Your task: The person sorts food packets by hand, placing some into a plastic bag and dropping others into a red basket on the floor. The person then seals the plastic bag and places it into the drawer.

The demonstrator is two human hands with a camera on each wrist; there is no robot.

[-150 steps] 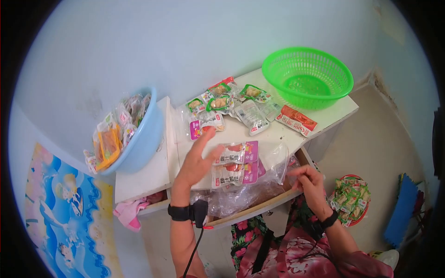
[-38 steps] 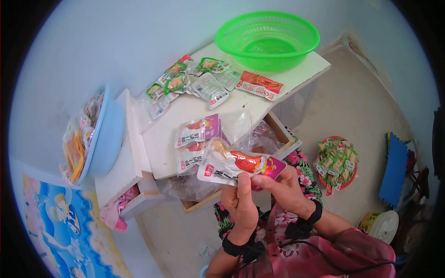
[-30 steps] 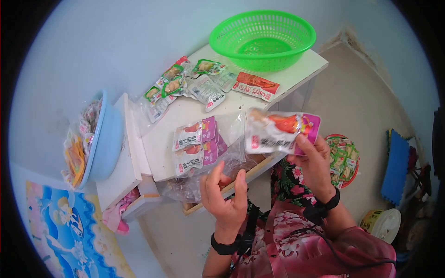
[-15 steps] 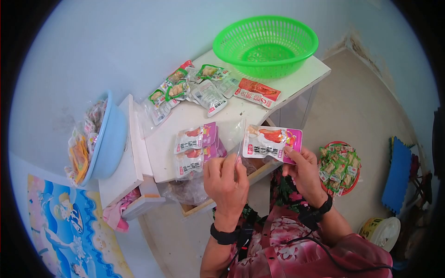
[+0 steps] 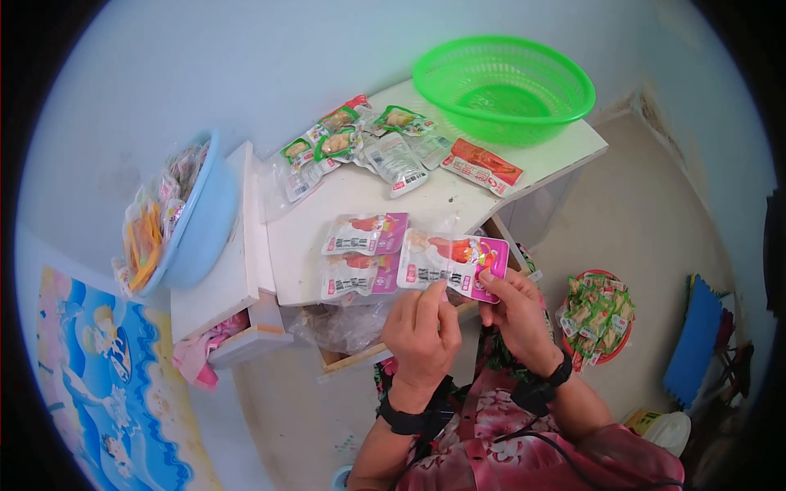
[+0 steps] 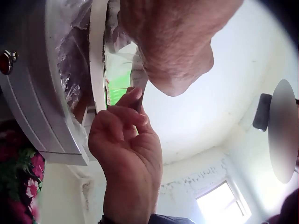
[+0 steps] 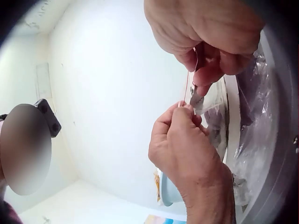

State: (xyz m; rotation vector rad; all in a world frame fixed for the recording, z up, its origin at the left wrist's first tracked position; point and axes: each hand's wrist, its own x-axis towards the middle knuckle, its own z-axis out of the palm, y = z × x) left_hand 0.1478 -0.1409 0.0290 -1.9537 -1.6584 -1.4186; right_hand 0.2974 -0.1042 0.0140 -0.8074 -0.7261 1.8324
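My right hand (image 5: 520,319) pinches the purple end of a snack packet (image 5: 446,263), silver-white with a picture of reddish food, held over the front of the white desk. Fingertips of my left hand (image 5: 422,335) pinch its lower left edge. In the right wrist view the packet is nearly edge-on between my right hand (image 7: 205,32) above and my left hand (image 7: 187,144) below. Beside it on the desk, two matching purple-ended packets (image 5: 360,274) lie one below the other.
More snack packets (image 5: 397,164) lie at the back of the desk, near a green basket (image 5: 503,123). A blue basin (image 5: 196,221) of packets stands left. Below is an open drawer (image 5: 360,358) with clear plastic (image 5: 336,327). A red-rimmed basket (image 5: 630,327) of green packets sits on the floor.
The packet came up into both hands, then stayed in the right hand while the left let go. Now it has moved left, and the left fingers are back at its lower edge.
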